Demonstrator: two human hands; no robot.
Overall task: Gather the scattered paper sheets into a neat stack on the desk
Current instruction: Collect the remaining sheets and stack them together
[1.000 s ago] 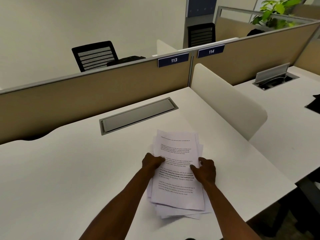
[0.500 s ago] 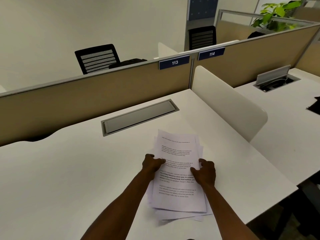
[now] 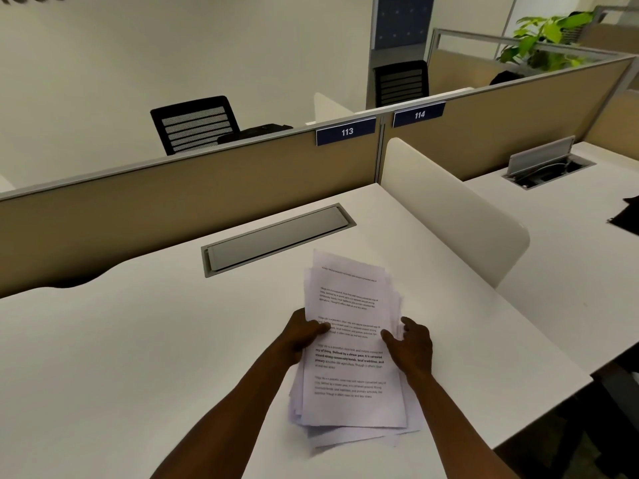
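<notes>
A loose pile of printed paper sheets (image 3: 349, 382) lies on the white desk (image 3: 121, 357), right of its middle. The sheets overlap unevenly, with corners sticking out at the near end and along the right side. My left hand (image 3: 302, 335) grips the pile's left edge, thumb on the top sheet. My right hand (image 3: 411, 344) holds the right edge with its fingers curled against the sheets. Both hands hold the pile between them.
A grey cable-tray lid (image 3: 276, 238) is set into the desk just beyond the paper. A tan partition (image 3: 207, 188) with the label 113 runs behind. A cream side divider (image 3: 449, 209) stands at the right, with the neighbouring desk (image 3: 570, 271) past it.
The pile's far end has lifted slightly and the sheets have drawn closer together between my hands. Both hands keep their grip on the two edges.
</notes>
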